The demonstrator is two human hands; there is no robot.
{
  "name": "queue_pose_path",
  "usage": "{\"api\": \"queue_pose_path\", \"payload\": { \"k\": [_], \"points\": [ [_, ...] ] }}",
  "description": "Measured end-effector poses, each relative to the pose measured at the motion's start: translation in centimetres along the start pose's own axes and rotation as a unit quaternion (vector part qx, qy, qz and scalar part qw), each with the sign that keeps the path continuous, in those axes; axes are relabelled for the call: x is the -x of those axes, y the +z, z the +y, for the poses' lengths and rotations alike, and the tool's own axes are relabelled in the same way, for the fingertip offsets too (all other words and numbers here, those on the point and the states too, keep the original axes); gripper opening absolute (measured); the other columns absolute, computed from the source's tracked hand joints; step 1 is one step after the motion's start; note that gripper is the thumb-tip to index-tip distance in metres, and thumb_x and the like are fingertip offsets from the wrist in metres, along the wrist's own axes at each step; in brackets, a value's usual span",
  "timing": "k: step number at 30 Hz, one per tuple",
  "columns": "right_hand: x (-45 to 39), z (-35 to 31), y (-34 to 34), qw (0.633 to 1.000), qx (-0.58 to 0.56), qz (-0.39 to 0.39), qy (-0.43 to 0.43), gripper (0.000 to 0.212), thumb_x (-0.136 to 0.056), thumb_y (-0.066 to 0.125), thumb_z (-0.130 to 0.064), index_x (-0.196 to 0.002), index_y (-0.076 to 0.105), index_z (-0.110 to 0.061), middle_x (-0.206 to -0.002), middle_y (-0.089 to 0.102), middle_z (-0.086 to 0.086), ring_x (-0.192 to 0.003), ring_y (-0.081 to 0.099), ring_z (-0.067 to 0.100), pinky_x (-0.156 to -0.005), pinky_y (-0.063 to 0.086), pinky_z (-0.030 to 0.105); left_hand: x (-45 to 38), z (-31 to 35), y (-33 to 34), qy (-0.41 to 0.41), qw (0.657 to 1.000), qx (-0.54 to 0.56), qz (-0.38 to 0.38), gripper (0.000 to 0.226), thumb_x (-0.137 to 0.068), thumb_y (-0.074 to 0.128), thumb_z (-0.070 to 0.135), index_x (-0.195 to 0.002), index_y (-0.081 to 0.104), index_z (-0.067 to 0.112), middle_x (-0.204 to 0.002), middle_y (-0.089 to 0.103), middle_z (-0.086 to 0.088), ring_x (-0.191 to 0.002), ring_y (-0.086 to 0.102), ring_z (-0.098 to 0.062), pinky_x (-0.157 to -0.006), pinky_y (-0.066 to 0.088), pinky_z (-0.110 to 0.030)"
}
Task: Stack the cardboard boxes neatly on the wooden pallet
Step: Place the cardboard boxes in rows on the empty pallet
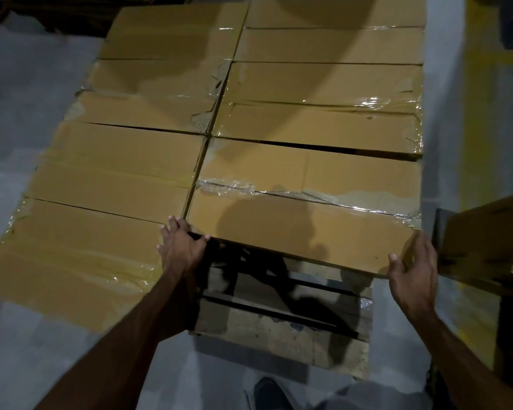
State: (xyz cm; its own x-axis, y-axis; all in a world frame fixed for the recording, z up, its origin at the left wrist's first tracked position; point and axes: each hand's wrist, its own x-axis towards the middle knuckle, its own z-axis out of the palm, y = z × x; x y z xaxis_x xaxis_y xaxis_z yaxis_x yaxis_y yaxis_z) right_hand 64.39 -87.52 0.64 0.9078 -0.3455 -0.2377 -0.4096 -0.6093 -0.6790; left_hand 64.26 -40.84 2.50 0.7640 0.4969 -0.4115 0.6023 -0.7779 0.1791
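A taped brown cardboard box (308,208) lies on the wooden pallet (282,329), at the near end of the right column. My left hand (181,247) grips its near left corner, fingers over the top edge. My right hand (413,276) holds its near right corner, thumb on the top face. Several more boxes fill the pallet in two columns; the nearest box of the left column (80,255) reaches closer to me than the held box. Bare pallet slats show below the held box.
Another cardboard box (486,244) stands at the right, just beyond my right hand. A yellow floor stripe (480,119) runs along the right side. Grey concrete floor (21,113) lies to the left. My shoe (270,392) shows at the bottom.
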Motion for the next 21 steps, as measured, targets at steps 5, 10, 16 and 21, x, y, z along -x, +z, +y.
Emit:
{"api": "queue_pose_path", "payload": {
  "k": [5, 10, 16, 21],
  "points": [
    [-0.3, 0.4, 0.0, 1.0, 0.0, -0.001, -0.016, 0.08, -0.101, 0.065, -0.013, -0.167, 0.019, -0.013, -0.168, 0.028, 0.011, -0.151, 0.031, 0.041, -0.119, 0.033, 0.064, 0.2, -0.5, 0.4, 0.025, 0.999, 0.019, 0.028, 0.081, -0.092, 0.069, 0.055, -0.155, 0.039, 0.013, -0.168, 0.024, -0.017, -0.154, 0.019, -0.045, -0.114, 0.028, -0.077],
    [-0.4, -0.1, 0.0, 1.0, -0.017, -0.016, 0.017, 0.085, -0.103, 0.064, -0.016, -0.168, 0.01, -0.017, -0.171, 0.024, 0.01, -0.154, 0.026, 0.039, -0.121, 0.03, 0.062, 0.2, 0.4, 0.1, -0.02, 0.993, 0.095, 0.063, 0.078, -0.092, 0.07, 0.059, -0.151, 0.051, 0.012, -0.169, 0.028, -0.013, -0.154, 0.028, -0.041, -0.118, 0.026, -0.074],
    [-0.5, -1.0, -0.7, 0.988, -0.116, -0.028, 0.098, 0.051, -0.101, 0.064, -0.009, -0.147, 0.044, -0.016, -0.129, 0.057, 0.003, -0.127, 0.055, 0.03, -0.106, 0.047, 0.046, -0.8, 0.6, 0.5, -0.049, 0.987, 0.125, 0.086, 0.071, -0.085, 0.079, 0.059, -0.131, 0.063, 0.008, -0.153, 0.038, -0.01, -0.138, 0.049, -0.037, -0.115, 0.035, -0.069],
    [-0.1, -0.7, -0.8, 0.987, -0.135, -0.032, 0.085, 0.051, -0.101, 0.063, -0.008, -0.147, 0.044, -0.017, -0.127, 0.054, -0.002, -0.118, 0.051, 0.02, -0.103, 0.046, 0.044, -0.5, 1.0, 0.3, -0.07, 0.981, 0.16, 0.089, 0.065, -0.082, 0.086, 0.047, -0.129, 0.065, 0.008, -0.144, 0.04, -0.008, -0.127, 0.054, -0.036, -0.117, 0.034, -0.065]
  ]
}}
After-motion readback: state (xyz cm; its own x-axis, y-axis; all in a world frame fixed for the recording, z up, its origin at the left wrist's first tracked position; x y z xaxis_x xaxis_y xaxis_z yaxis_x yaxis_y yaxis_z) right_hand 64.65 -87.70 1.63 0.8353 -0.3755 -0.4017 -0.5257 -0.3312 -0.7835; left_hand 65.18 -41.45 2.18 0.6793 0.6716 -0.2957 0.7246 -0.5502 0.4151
